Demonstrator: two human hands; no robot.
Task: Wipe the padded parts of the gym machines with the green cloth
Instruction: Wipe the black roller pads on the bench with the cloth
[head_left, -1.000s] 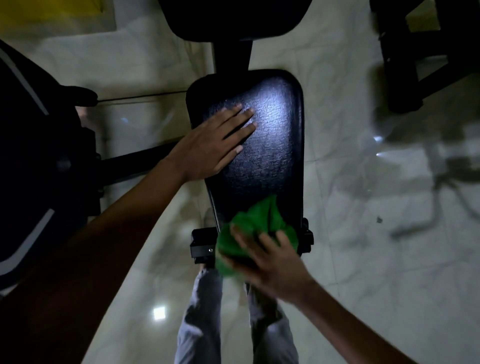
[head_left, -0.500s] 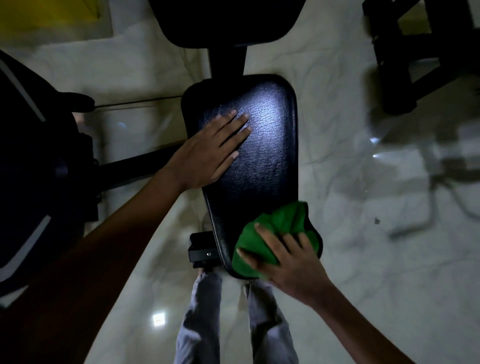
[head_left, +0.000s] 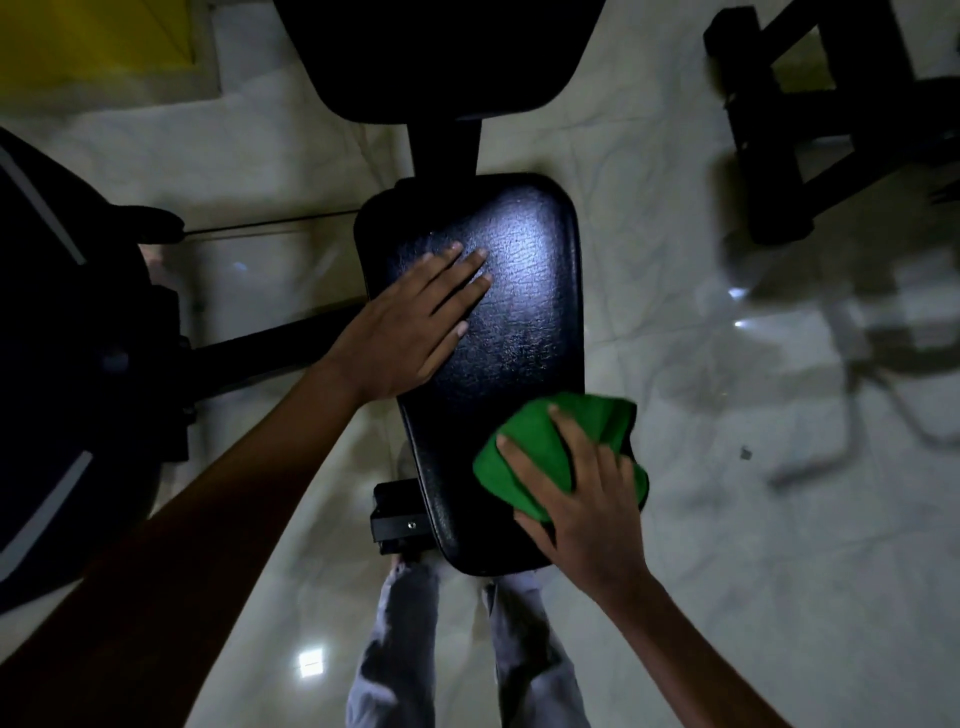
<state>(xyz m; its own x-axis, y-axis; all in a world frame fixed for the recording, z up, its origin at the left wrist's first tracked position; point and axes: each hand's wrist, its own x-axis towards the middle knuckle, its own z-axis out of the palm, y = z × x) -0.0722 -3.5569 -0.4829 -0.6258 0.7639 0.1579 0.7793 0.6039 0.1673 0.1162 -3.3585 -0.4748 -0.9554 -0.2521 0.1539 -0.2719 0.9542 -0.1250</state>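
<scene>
Nearest, two grey trouser legs (head_left: 400, 644) stand on the pale glossy floor (head_left: 779, 597), just below the near end of the seat pad (head_left: 524, 332). Right hand (head_left: 587, 499) lies on the green cloth (head_left: 524, 457), fingers spread and pressed flat onto it; cloth bunched, sitting on the pad's near right edge and overhanging that side. Black bracket (head_left: 397, 519) projects from under the pad's near left corner. Left hand (head_left: 410, 327) rests palm-down on the pad's left middle, fingers straight and slightly apart, holding nothing. Pad surface is black, textured, with a bright glare patch right of the left fingertips.

Left side: a large dark machine body (head_left: 57, 364) with grey stripes, a black bar (head_left: 270, 348) running from it toward the pad. Beyond the pad, a black post (head_left: 447, 148) joins it to a second pad (head_left: 441, 52), partly cut by the top edge. Far right: a black frame (head_left: 810, 119) on the floor, well apart from the pad, blurred. Far left corner shows a yellow patch (head_left: 93, 36); what it is I cannot tell.
</scene>
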